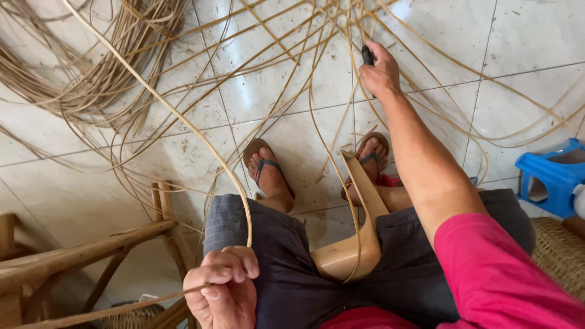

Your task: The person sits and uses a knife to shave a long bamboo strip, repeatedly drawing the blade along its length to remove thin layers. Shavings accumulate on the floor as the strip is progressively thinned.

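Over a pale tiled floor (274, 91) littered with loose cane, the left hand (222, 292) has its grip closed on a rattan strip (183, 122) at the knee, while the right hand (381, 73), outstretched, clasps a dark-handled tool (367, 56).

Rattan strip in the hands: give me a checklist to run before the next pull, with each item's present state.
1. Left hand closed on the rattan strip: ok.
2. Right hand holds the dark-handled tool: ok.
3. Tool's working end visible: cannot tell, hidden by the grip.
4. Strip free of the loose strands on the floor: not ok, they cross.
5. Tan moulded piece steady between the thighs: ok.
6. Feet off the strip: cannot tell.
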